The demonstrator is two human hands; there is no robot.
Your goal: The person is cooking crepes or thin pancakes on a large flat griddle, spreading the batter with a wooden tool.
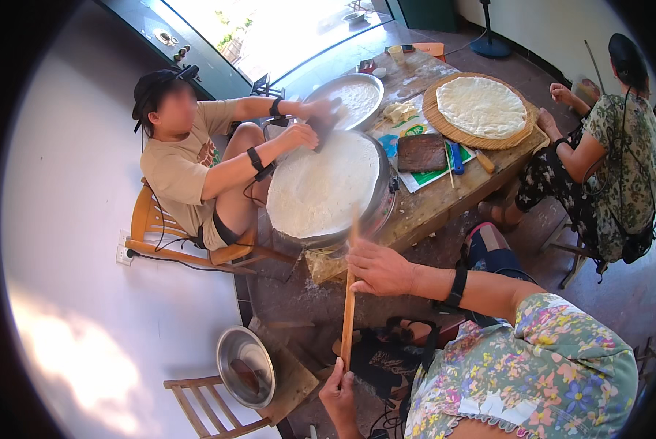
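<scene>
My left hand grips the lower end of a long wooden stick. Further up, my right hand is wrapped around the same stick. Its blurred far tip reaches the near edge of a round griddle. A thin white sheet of batter or dough covers most of the griddle's top. Across from me, a seated person holds a dark flat scraper with both hands, over the griddle's far edge beside a metal basin of white batter.
On the wooden table, a woven round mat bears a white flatbread. Nearby lie a dark square board and a blue-handled tool. Another person sits at right. A steel bowl stands lower left beside a wooden chair.
</scene>
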